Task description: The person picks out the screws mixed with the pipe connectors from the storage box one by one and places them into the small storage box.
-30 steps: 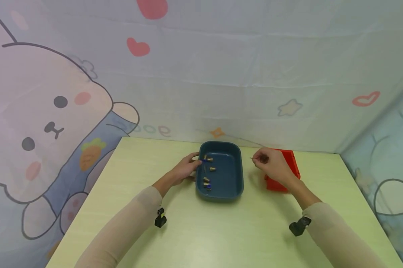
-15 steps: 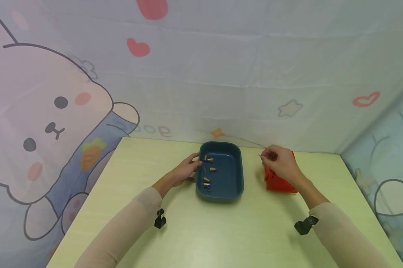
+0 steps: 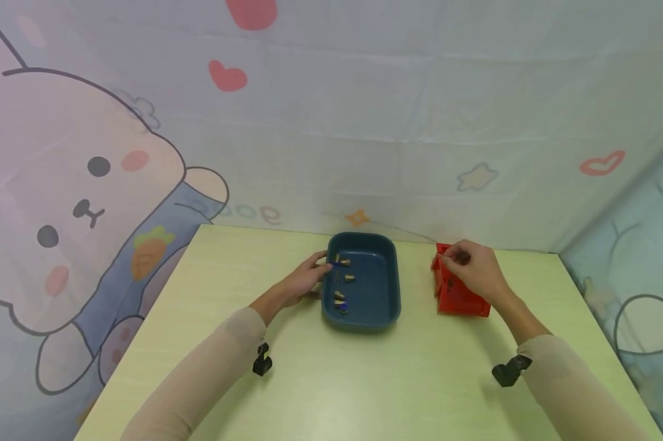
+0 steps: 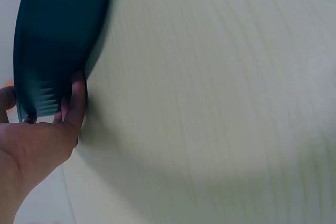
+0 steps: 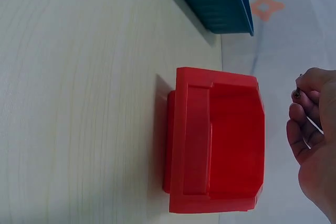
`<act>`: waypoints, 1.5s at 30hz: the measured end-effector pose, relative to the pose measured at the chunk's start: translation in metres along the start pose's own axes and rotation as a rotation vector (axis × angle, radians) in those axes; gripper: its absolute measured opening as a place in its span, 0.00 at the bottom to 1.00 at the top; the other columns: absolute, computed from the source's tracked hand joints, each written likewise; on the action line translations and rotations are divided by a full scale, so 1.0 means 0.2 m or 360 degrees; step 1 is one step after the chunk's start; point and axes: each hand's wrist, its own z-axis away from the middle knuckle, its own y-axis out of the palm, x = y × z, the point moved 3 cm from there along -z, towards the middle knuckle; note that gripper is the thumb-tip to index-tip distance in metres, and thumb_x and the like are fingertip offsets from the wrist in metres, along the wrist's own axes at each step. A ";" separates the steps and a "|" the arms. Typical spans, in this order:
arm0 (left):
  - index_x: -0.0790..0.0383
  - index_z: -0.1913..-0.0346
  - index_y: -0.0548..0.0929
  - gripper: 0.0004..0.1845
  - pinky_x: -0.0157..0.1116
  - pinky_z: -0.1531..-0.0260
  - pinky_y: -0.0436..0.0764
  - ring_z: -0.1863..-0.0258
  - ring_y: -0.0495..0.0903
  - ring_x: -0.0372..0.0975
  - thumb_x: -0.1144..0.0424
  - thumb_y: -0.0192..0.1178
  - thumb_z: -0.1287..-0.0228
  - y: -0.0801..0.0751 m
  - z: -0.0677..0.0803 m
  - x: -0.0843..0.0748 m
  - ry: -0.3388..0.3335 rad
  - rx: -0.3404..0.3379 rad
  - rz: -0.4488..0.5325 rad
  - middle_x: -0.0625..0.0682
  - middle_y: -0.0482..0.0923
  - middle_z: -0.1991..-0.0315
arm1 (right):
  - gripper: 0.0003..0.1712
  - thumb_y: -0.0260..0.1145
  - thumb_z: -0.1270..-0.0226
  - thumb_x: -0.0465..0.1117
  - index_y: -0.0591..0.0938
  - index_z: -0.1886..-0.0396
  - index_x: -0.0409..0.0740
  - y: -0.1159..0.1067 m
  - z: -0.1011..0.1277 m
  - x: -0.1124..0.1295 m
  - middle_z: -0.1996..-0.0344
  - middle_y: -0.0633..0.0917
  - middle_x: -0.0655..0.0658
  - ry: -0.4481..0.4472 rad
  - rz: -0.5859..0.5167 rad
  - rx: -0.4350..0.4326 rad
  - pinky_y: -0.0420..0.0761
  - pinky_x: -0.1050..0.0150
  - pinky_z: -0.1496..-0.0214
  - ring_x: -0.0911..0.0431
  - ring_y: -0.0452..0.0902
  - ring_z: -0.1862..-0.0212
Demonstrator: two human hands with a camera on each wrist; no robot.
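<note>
A dark teal tray (image 3: 389, 294) lies mid-table and holds several small brass fittings (image 3: 342, 262), some with blue parts. My left hand (image 3: 321, 274) holds the tray's left rim, thumb on top and fingers against the outer wall; the left wrist view shows the left hand (image 4: 63, 116) on the tray (image 4: 58, 35). A red bin (image 3: 458, 297) stands to the tray's right. My right hand (image 3: 448, 260) hovers over its far end and pinches a small thin metal part (image 5: 297, 94). In the right wrist view the red bin (image 5: 220, 140) lies below my right hand (image 5: 303, 106).
The pale green table (image 3: 364, 380) ends at a cartoon-printed cloth backdrop (image 3: 364, 153) just behind the tray and bin. Its right edge lies close to the bin. Black clips (image 3: 262, 361) sit on both sleeves.
My right hand has moved right, from the gap between tray and bin to above the red bin, still pinching the small metal part. The left hand has stayed on the tray's rim.
</note>
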 end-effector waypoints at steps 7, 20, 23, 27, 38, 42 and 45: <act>0.47 0.14 0.54 0.31 0.48 0.49 0.86 0.28 0.72 0.55 0.54 0.48 0.13 0.00 -0.01 0.01 0.0004 0.0035 0.0047 0.63 0.65 0.23 | 0.02 0.70 0.27 0.34 0.86 0.59 0.39 -0.03 -0.01 -0.04 0.66 0.86 0.43 0.0033 0.0039 -0.0027 0.77 0.71 0.62 0.50 0.79 0.63; 0.44 0.15 0.56 0.32 0.47 0.52 0.87 0.29 0.74 0.53 0.53 0.51 0.14 -0.01 -0.01 0.02 -0.0029 0.0024 0.0066 0.61 0.66 0.23 | 0.03 0.71 0.27 0.34 0.86 0.60 0.38 -0.06 0.01 -0.09 0.67 0.86 0.43 0.0072 0.0077 -0.0075 0.75 0.74 0.62 0.51 0.78 0.63; 0.44 0.15 0.56 0.32 0.47 0.52 0.87 0.29 0.74 0.53 0.53 0.51 0.14 -0.01 -0.01 0.02 -0.0027 0.0025 0.0068 0.60 0.66 0.23 | 0.03 0.71 0.27 0.34 0.86 0.59 0.38 -0.06 0.01 -0.10 0.67 0.86 0.42 0.0078 0.0078 -0.0081 0.75 0.74 0.62 0.51 0.78 0.63; 0.45 0.14 0.55 0.32 0.47 0.52 0.87 0.29 0.74 0.53 0.53 0.50 0.14 -0.01 -0.01 0.02 -0.0016 0.0024 0.0065 0.61 0.67 0.23 | 0.03 0.70 0.26 0.35 0.86 0.59 0.38 -0.04 0.01 -0.13 0.67 0.86 0.42 0.0103 0.0102 -0.0079 0.76 0.73 0.62 0.51 0.78 0.63; 0.45 0.15 0.56 0.31 0.49 0.49 0.86 0.28 0.73 0.53 0.53 0.50 0.14 -0.01 -0.01 0.02 -0.0015 0.0034 0.0065 0.61 0.66 0.23 | 0.04 0.70 0.26 0.35 0.86 0.58 0.37 -0.02 0.03 -0.20 0.67 0.85 0.42 0.0172 0.0153 -0.0094 0.76 0.70 0.62 0.49 0.78 0.63; 0.44 0.15 0.56 0.32 0.49 0.49 0.86 0.28 0.73 0.53 0.53 0.51 0.14 -0.01 0.00 0.02 -0.0020 0.0031 0.0061 0.60 0.66 0.23 | 0.04 0.70 0.26 0.34 0.85 0.59 0.37 0.00 0.03 -0.21 0.68 0.85 0.41 0.0185 0.0150 -0.0105 0.76 0.69 0.63 0.48 0.77 0.63; 0.45 0.14 0.55 0.32 0.49 0.49 0.87 0.28 0.73 0.53 0.53 0.50 0.14 -0.01 0.00 0.01 -0.0015 0.0032 0.0059 0.61 0.66 0.23 | 0.04 0.70 0.26 0.34 0.86 0.59 0.37 0.01 0.03 -0.21 0.68 0.85 0.41 0.0185 0.0145 -0.0112 0.76 0.69 0.63 0.48 0.78 0.63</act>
